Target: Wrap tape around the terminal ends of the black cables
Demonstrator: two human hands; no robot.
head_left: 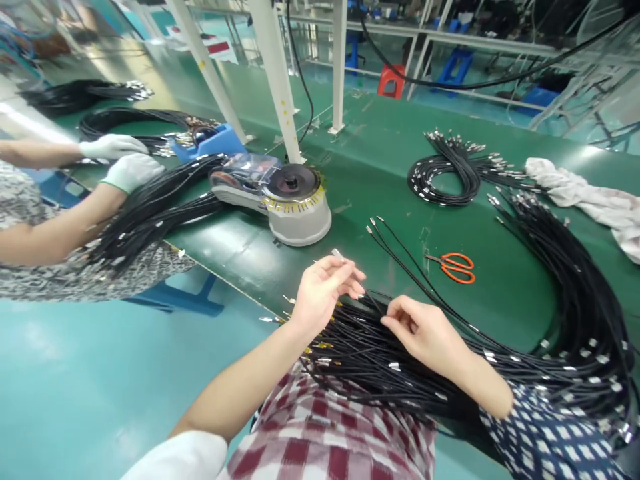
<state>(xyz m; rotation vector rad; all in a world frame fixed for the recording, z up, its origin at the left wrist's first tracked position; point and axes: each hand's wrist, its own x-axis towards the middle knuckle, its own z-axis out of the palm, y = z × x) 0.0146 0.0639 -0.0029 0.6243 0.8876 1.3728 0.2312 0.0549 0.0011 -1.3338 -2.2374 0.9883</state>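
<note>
My left hand (pixel 325 290) pinches the end of a black cable near a small white label, above the table's front edge. To its right, my right hand (pixel 425 333) has thumb and forefinger closed on the same cable (pixel 373 300). Under both hands lies a wide pile of black cables (pixel 370 360) with metal and yellow ends, reaching over my lap. A few cable ends (pixel 371 225) stick out beyond the pile. Orange-handled scissors (pixel 456 268) lie on the green table (pixel 350 213), behind my right hand.
A round tape dispenser (pixel 300 207) stands behind my left hand. Coiled cables (pixel 445 177), a large cable bundle (pixel 575 267) and a white cloth (pixel 590 200) are at the right. At the left, a person's gloved hands (pixel 133 170) hold cables. White posts (pixel 277 73) rise behind.
</note>
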